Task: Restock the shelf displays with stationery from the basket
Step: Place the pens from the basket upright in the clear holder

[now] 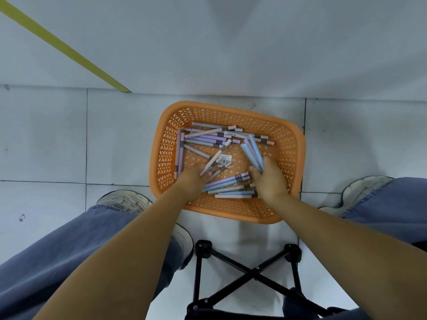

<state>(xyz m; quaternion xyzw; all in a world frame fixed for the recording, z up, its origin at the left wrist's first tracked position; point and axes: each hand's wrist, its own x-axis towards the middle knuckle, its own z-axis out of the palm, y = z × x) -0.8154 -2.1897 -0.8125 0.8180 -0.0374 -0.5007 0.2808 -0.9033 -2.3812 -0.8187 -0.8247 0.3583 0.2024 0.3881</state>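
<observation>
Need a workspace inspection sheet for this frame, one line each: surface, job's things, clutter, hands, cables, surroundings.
Surface: pale tiled floor, a few dark marks.
Job's things: orange basket stands on the floor with loose pastel pens inside; shelf displays not in view.
Clutter: small barcode tag lying among the pens.
Hands: left hand holds a pale pen; right hand grips a bundle of blue and lilac pens; both are inside the basket.
Cables: nothing seen.
Surroundings: white panel with a yellow strip behind the basket; black folding stool on the near side.
</observation>
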